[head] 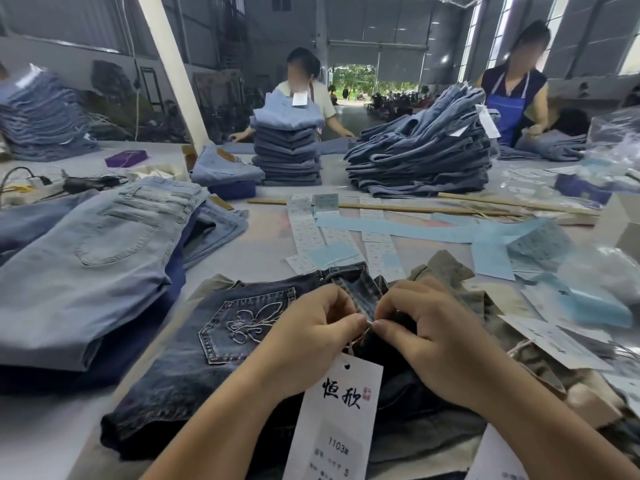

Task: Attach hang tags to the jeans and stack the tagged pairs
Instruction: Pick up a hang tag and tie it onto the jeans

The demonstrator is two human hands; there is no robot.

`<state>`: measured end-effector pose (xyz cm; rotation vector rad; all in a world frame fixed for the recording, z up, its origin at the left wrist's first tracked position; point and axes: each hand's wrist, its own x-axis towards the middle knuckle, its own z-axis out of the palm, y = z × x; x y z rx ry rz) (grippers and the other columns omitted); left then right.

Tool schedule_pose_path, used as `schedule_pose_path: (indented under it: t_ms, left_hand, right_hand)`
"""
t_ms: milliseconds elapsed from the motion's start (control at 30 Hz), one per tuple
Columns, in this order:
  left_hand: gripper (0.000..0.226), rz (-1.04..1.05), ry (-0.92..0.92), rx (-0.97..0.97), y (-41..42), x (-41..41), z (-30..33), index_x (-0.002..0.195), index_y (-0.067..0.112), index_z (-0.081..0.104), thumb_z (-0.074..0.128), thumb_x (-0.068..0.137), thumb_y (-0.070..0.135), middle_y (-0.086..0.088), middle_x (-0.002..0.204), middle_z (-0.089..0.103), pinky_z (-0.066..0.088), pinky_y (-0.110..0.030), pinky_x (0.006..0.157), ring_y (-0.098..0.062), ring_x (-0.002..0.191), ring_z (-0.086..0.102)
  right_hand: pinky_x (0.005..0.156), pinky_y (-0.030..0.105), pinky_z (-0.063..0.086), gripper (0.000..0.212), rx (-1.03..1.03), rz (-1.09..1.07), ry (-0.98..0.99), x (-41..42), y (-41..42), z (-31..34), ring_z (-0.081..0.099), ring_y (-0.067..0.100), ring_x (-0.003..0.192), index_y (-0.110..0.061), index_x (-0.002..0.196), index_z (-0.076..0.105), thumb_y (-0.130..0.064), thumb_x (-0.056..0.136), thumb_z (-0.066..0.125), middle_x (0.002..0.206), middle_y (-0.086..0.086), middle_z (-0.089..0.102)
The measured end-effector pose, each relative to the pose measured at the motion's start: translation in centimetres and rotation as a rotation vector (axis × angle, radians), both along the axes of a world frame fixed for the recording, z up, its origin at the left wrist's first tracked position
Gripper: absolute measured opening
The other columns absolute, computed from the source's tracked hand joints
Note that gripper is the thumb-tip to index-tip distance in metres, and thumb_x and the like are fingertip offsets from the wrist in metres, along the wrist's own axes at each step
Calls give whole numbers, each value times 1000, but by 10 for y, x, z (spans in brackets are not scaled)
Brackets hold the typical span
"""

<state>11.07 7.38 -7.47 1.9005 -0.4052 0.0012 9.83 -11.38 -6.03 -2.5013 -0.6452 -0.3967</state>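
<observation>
1. Grip, left hand (pixel 313 327): thumb and forefinger pinched on the string at the waistband of the dark jeans (pixel 194 368), fingertips meeting those of the other hand.
2. Grip, right hand (pixel 429 337): fingers curled, pinching the same string and a fold of waistband just beside the left fingertips.
3. Light jeans (pixel 90 258): folded pile at the left of the worktop (pixel 266 233), back pocket up, lying on darker pairs.
4. Dark jeans: flat in front of the person, embroidered flower pocket (pixel 242 323) up, left of the hands.
5. Hang tag (pixel 332 417): white, printed "1103#", hanging below the pinch point between the forearms, resting on the dark jeans.
6. Label strips (pixel 311 233): white and pale blue, spread mid-worktop beyond the hands.
7. Folded stack (pixel 287 150): far centre, tag on top.
8. Loose heap (pixel 422 157): jeans, far right of centre.
9. Two persons: standing behind the stacks.
</observation>
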Motion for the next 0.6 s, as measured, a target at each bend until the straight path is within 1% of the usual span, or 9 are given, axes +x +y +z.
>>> schedule_pose_path:
  t_ms: [33, 100, 200, 300, 400, 467, 533, 600]
  left_hand:
    - [17, 11, -22, 4, -1, -1, 1, 78, 19, 59, 69, 91, 24, 7, 66, 60, 45, -33, 63, -9, 60, 52]
    - [16, 23, -24, -57, 0, -3, 6, 75, 26, 60, 69, 86, 30, 7, 66, 62, 45, -30, 62, -7, 59, 54]
    - [6, 7, 58, -189, 3, -4, 13, 71, 34, 61, 67, 74, 34, 9, 65, 62, 43, -30, 64, -9, 60, 53]
    - [11, -78, 169, -273, 6, -6, 18, 71, 35, 63, 70, 66, 27, 6, 71, 62, 43, -33, 65, -13, 64, 54]
    - [20, -129, 216, -321, 7, -7, 20, 71, 33, 65, 66, 64, 14, 3, 77, 62, 44, -34, 66, -14, 66, 55]
    - [23, -132, 219, -339, 5, -6, 20, 73, 30, 65, 63, 67, 8, 3, 76, 65, 47, -31, 63, -13, 64, 58]
    - [24, -124, 240, -380, 4, -5, 20, 83, 24, 66, 64, 68, 6, 1, 75, 67, 50, -30, 57, -15, 61, 61]
    - [29, -94, 254, -429, 4, -4, 19, 92, 18, 64, 66, 67, 5, -1, 77, 68, 51, -31, 56, -18, 61, 63]
  right_hand:
    - [77, 11, 29, 18, -3, 3, 5, 0, 0, 0, 42, -2, 94, -33, 75, 56, -32, 90, 65, 80, -19, 56]
    - [78, 12, 30, 19, 4, 8, 30, 0, 1, 0, 42, -2, 95, -33, 75, 54, -32, 92, 63, 80, -19, 55]
    - [80, 12, 30, 18, 17, 5, 44, 1, 0, -1, 43, -1, 98, -34, 76, 53, -33, 93, 60, 81, -20, 56]
    - [81, 11, 30, 15, 7, -3, 10, -1, 1, -3, 43, 0, 99, -34, 79, 54, -31, 91, 62, 85, -22, 55]
    - [87, 11, 32, 15, 44, 23, -25, -2, 1, 0, 46, -1, 106, -36, 93, 60, -24, 88, 68, 98, -26, 56]
    - [91, 23, 41, 17, 110, 72, 5, -3, 2, 4, 51, 2, 108, -32, 101, 66, -24, 87, 71, 105, -25, 60]
    - [87, 32, 48, 17, 182, 102, 65, -4, 6, 8, 57, 4, 104, -33, 102, 68, -33, 85, 71, 103, -21, 65]
    - [78, 35, 53, 14, 253, 90, 85, -5, 11, 9, 62, 5, 92, -34, 97, 69, -39, 83, 70, 93, -17, 69]
